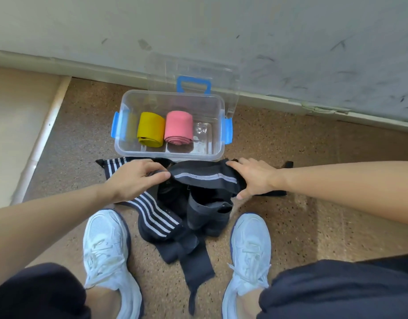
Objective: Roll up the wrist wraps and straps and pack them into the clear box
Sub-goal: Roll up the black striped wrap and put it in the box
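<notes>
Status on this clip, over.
Left hand, right hand grip strap ends, unrolled. In box: yellow roll, pink roll. More wraps loose on floor. Nothing blocking box.

You can read no text, label, brand or number here. The stripes on the black wrap (155, 217) are plain lines, not letters.
</notes>
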Motion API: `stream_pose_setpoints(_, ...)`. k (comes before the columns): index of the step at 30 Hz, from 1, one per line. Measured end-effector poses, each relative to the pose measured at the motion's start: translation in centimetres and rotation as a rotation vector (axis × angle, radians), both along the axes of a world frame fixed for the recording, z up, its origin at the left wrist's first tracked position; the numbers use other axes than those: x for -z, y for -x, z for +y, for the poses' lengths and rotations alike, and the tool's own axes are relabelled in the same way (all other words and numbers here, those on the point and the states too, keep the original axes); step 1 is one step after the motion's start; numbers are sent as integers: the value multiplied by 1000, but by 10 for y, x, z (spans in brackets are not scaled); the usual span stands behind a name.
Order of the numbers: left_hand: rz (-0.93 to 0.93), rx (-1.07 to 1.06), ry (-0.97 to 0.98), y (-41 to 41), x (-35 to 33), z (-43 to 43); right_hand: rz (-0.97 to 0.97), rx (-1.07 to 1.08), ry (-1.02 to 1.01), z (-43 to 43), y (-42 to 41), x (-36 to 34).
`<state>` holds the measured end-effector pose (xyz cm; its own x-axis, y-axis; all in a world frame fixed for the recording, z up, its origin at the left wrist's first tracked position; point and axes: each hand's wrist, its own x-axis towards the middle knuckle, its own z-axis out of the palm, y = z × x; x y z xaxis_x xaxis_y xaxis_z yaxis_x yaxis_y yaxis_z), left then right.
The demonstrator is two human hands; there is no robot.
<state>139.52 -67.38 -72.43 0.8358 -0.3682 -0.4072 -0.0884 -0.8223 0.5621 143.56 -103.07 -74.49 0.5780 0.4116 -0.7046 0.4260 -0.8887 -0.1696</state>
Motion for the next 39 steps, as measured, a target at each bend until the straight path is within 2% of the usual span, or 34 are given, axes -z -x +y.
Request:
stream_pose_setpoints(3, 10, -85, 49, -1, -1, -1, -21, 10, 8, 9, 8, -1)
stream_pose_setpoints(5, -3, -69, 47, 0, -4, 2, -75, 56, -73, 10, 10, -1)
stream_pose_setpoints(8, -20, 15, -7, -2, -8, 12, -37, 231, -246, 0, -1, -9)
stream_pose_setpoints(13, -45, 176, -128, -4, -8, 29, 40, 224, -285, -21, -28, -41)
stream_pose_setpoints(16, -142, 264, -187, -2, -15, 27, 32, 307, -372, -24, -36, -60)
stream_pose_setpoints(20, -284, 208, -27, -2, -37, -20, 116, 296, -534, -3, -32, -93)
stream_pose_setpoints(24, -113, 58, 278, -9, -53, -78, 199, 287, -618, 26, -25, -115)
stream_pose_setpoints(26, -109, 13, 348, -12, -56, -87, 164, 297, -641, 32, -23, -120)
stream_pose_setpoints(29, -112, 28, 300, -18, -56, -74, 126, 448, -740, 30, -29, -133)
stream_pose_setpoints(33, 60, 129, 67, -18, -41, -40, 137, 731, -950, 21, -58, -161)
stream_pose_setpoints(35, 28, 206, -56, -11, -32, -30, 165, 869, -1064, 14, -75, -171)
stream_pose_setpoints(39, -41, 123, 12, -3, -27, -31, 334, 999, -1169, -4, -88, -182)
